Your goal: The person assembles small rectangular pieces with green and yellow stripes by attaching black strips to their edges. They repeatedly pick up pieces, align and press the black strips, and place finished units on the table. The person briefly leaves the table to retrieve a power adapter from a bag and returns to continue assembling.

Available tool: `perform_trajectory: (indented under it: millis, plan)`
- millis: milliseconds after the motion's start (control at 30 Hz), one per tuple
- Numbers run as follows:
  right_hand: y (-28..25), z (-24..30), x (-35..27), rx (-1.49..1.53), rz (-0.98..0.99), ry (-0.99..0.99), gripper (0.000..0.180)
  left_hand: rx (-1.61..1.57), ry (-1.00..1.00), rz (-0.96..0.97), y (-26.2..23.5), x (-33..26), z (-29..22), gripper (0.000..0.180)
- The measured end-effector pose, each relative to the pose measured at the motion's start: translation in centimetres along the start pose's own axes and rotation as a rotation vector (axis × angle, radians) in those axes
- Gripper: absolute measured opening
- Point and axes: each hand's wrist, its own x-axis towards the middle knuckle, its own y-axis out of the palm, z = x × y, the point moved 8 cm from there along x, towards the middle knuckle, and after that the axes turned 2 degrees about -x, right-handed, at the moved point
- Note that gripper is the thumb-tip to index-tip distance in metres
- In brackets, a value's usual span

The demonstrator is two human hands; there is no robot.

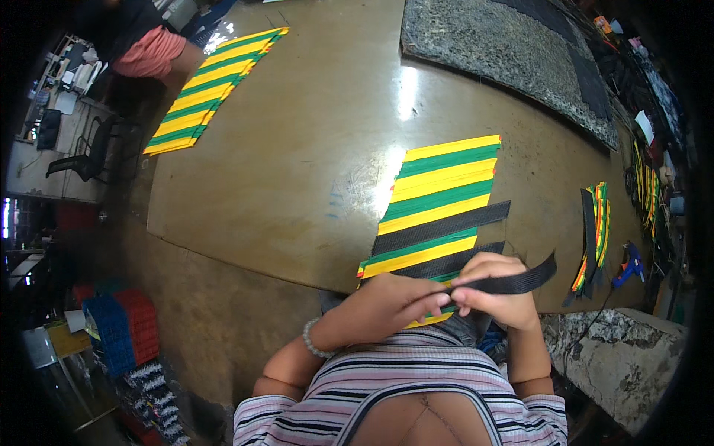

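A woven panel [444, 182] of yellow and green strips lies on the table before me, its near end running over the edge towards my lap. Two black webbing straps cross it, one of them a full black strap [439, 229] that sticks out past the right side. My right hand [497, 288] pinches another black strap [524, 282], whose free end curls up to the right. Close beside it my left hand [390, 303] is closed, thumb and fingertips meeting the strap's end over the panel. Whether the left fingers also grip the panel is hidden.
A second striped panel [216, 93] lies at the far left of the brown table [297, 171]. On the right are a bundle of strips [593, 236] and a blue glue gun [631, 266]. A speckled grey board [498, 56] covers the back right. Another person [149, 52] stands back left.
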Motion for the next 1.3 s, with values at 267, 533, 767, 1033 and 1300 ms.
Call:
perform_trajectory:
  millis: [267,533,767,1033,1300]
  plan:
    - [-0.9,-0.6,8.1,0.0,-0.184,0.256,0.02,0.84,0.192,-0.9,-8.1,-1.9,-1.0,0.017]
    - [0.2,-3.7,11.4,-0.159,-0.154,0.269,0.024,0.816,0.103,-0.84,-8.6,-1.2,1.3,0.016]
    - [0.2,-3.8,11.7,-0.104,-0.131,0.29,0.023,0.787,0.048,-0.825,-10.1,0.0,1.0,0.016]
    - [0.5,-3.6,11.7,-0.072,-0.133,0.295,0.019,0.778,0.038,-0.823,-10.0,1.9,0.5,0.018]
    - [0.5,-3.3,11.8,-0.093,-0.136,0.285,0.015,0.805,-0.018,-0.858,-10.0,2.6,0.8,0.019]
